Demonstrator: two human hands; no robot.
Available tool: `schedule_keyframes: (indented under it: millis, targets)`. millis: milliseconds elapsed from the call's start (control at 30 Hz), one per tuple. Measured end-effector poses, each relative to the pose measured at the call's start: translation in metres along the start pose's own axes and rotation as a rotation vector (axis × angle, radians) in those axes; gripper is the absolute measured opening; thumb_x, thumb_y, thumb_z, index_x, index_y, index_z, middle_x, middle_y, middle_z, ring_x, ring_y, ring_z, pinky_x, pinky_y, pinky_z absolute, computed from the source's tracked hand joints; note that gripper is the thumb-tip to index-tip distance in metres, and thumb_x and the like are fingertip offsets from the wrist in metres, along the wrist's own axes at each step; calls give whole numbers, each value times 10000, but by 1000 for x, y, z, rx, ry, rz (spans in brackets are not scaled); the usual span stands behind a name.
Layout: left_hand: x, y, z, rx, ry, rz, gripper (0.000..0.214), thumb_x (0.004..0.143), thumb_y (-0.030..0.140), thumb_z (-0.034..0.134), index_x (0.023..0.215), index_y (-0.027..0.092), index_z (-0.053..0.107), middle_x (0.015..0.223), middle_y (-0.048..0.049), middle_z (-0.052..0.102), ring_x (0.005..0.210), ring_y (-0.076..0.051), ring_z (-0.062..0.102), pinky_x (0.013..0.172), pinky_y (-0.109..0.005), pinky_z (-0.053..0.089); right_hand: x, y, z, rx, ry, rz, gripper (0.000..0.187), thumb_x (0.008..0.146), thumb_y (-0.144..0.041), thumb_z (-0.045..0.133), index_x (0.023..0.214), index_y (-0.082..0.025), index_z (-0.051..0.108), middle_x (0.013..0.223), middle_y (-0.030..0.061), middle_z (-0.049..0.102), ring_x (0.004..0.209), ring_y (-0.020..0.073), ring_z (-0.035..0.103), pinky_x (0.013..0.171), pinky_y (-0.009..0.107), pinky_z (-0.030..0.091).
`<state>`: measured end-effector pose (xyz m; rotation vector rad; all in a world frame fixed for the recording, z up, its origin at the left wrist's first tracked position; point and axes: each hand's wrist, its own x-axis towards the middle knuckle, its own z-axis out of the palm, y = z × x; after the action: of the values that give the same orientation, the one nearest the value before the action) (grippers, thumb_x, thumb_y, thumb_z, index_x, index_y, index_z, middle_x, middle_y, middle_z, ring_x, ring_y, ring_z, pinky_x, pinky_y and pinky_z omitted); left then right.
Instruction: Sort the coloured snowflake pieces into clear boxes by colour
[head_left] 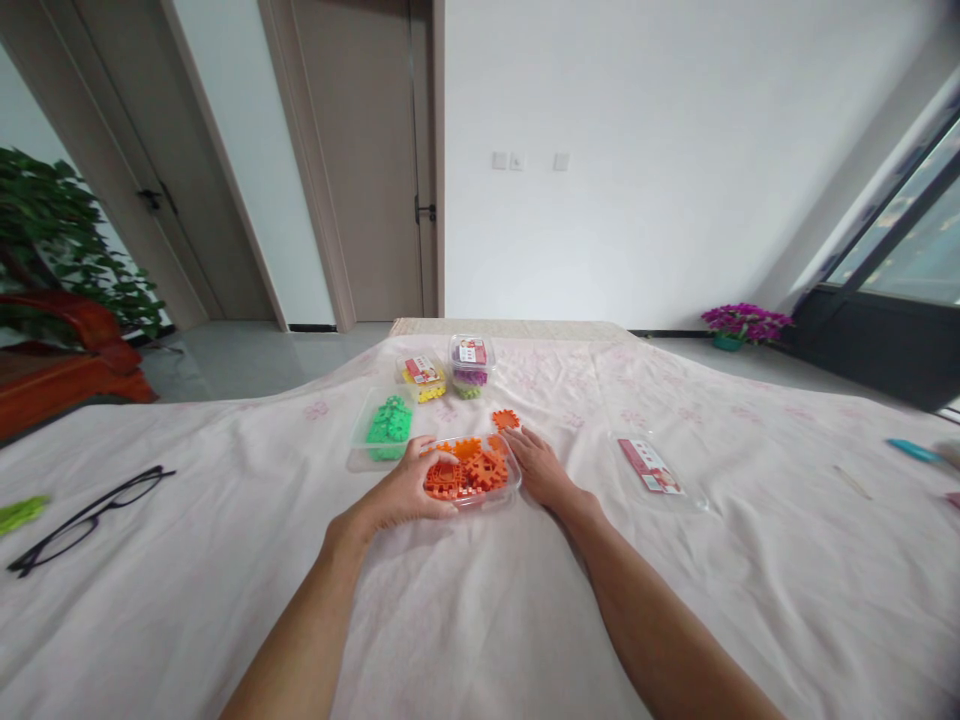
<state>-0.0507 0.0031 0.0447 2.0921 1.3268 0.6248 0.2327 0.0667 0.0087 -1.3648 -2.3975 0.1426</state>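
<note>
A clear plastic box holding several orange gear-shaped plastic pieces sits on the cloth in front of me. My left hand grips its left end, fingers over the far rim and thumb along the near side. At the box's right end, my right hand lies with fingers stretched forward; whether it presses on the box I cannot tell. Just beyond those fingertips, a single orange piece rests on the cloth. Left of the box stands an uncovered clear tray with green pieces heaped in it.
Behind are a lidded box of yellow pieces and stacked boxes with purple and green pieces. A clear lid with a red label lies right. Black glasses and a lime-green piece lie left; a blue object is far right.
</note>
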Motion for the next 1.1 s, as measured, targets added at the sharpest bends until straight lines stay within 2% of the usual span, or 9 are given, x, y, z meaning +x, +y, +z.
schedule_keyframes:
  millis: [100,333,500,567,633,733,833,967,1100]
  targets:
    - [0,0,0,-3,-1,3,701,605,374,826,1251,271,574,1481,-100,235,1442,-339,236,1182,-447,239,1,-6,-5,-33,-38,70,414,975,-314,431,1369,-286,557,1406,52,564,1300,241,469,1079,385,336]
    - [-1,1,-1,4,-2,-3,694,611,363,821,1253,273,575,1483,-99,231,1448,-327,229,1185,-435,238,4,-11,-9,-56,43,111,315,998,-341,406,1105,-262,692,1132,48,704,1021,195,599,905,289,404]
    - [0,-1,-1,-10,2,8,703,606,385,822,1257,280,580,1487,-92,251,1442,-344,239,1180,-464,253,6,-1,-12,87,257,340,355,999,-345,359,1011,-211,688,1003,62,723,921,198,639,795,281,437]
    - [0,-1,0,-16,3,12,706,599,395,824,1254,279,586,1481,-91,266,1441,-348,242,1178,-478,258,7,1,-24,184,359,340,342,985,-337,373,1034,-203,684,1001,59,725,902,200,646,788,290,452]
    - [0,-2,0,-31,6,18,703,599,415,823,1250,281,592,1472,-92,283,1441,-348,248,1176,-486,267,7,-2,-40,312,394,277,318,966,-340,411,1056,-200,681,960,48,729,835,188,657,760,285,471]
    - [-1,-1,0,-59,18,30,663,612,455,814,1223,297,611,1454,-89,316,1443,-343,253,1174,-494,276,4,-16,-68,453,285,118,277,942,-322,463,1050,-210,692,906,23,734,770,165,664,724,266,487]
    - [-2,1,1,-68,28,12,637,613,497,810,1192,308,623,1462,-83,316,1436,-335,272,1182,-498,260,0,-36,-86,388,144,-39,246,925,-273,504,1030,-233,722,966,17,744,841,168,666,766,266,478]
    - [-3,6,-1,-61,29,-8,634,612,536,801,1177,307,626,1480,-82,301,1437,-335,272,1185,-485,261,-3,-54,-89,234,-15,-187,259,935,-236,505,1014,-249,751,962,23,755,880,174,649,798,277,452]
    - [-5,11,-2,-56,25,1,615,644,584,770,1171,300,629,1456,-96,326,1439,-332,273,1180,-475,275,-1,-60,-83,169,-121,-256,267,941,-214,503,1010,-247,759,943,26,758,858,168,628,797,270,435]
